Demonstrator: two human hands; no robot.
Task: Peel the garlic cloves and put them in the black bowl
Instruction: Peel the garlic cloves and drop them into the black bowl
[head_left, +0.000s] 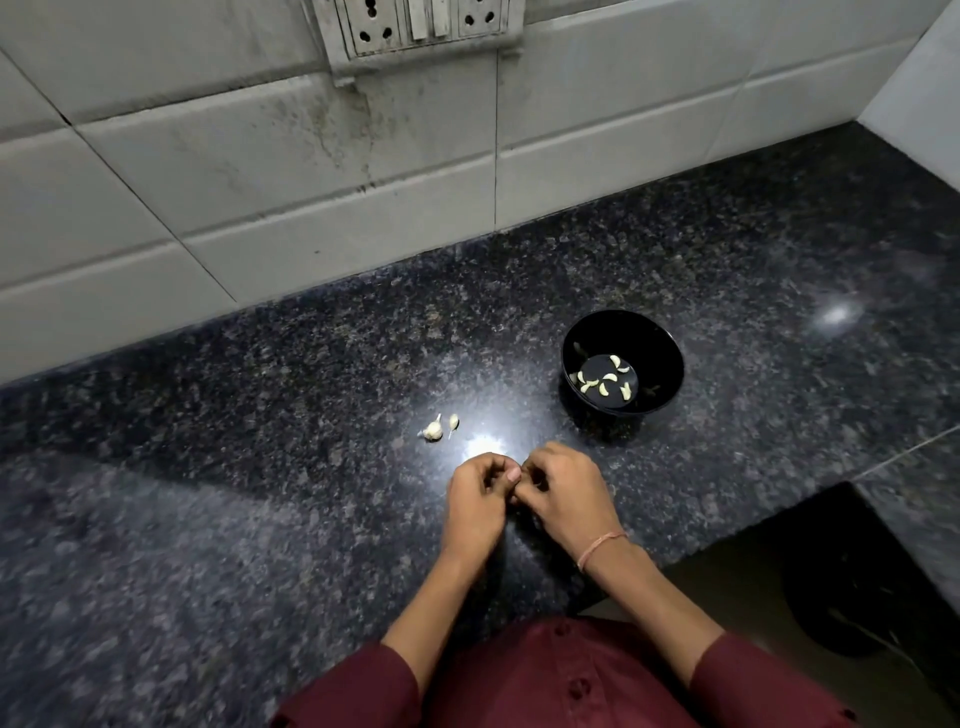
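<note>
My left hand (475, 501) and my right hand (563, 496) meet fingertip to fingertip just above the dark granite counter (260, 467), fingers curled inward around something small that stays hidden between them. The black bowl (649, 358) stands behind and to the right of my hands, with several peeled pale garlic cloves (605, 382) on its bottom. Two unpeeled garlic pieces lie on the counter left of the bowl: a larger one (432, 430) and a small clove (453, 421).
A tiled wall (311, 182) with a switch and socket plate (421, 23) runs along the counter's back. The counter's front edge steps back at the right, where a dark round bin (841, 587) stands on the floor below.
</note>
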